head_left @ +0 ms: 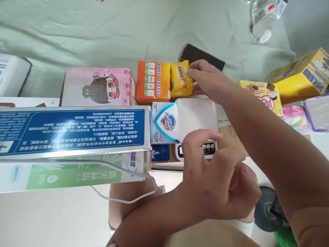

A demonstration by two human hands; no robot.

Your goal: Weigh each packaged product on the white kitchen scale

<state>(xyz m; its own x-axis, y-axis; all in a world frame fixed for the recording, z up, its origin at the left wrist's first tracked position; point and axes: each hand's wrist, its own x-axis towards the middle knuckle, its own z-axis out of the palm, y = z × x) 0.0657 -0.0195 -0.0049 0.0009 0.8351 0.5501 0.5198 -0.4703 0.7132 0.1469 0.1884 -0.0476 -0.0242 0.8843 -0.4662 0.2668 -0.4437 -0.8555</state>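
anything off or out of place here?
Mostly tidy. A water bottle lies tipped on its side on the green cloth, and a white cable dangles loose off the toothpaste box. No spills or damage visible.
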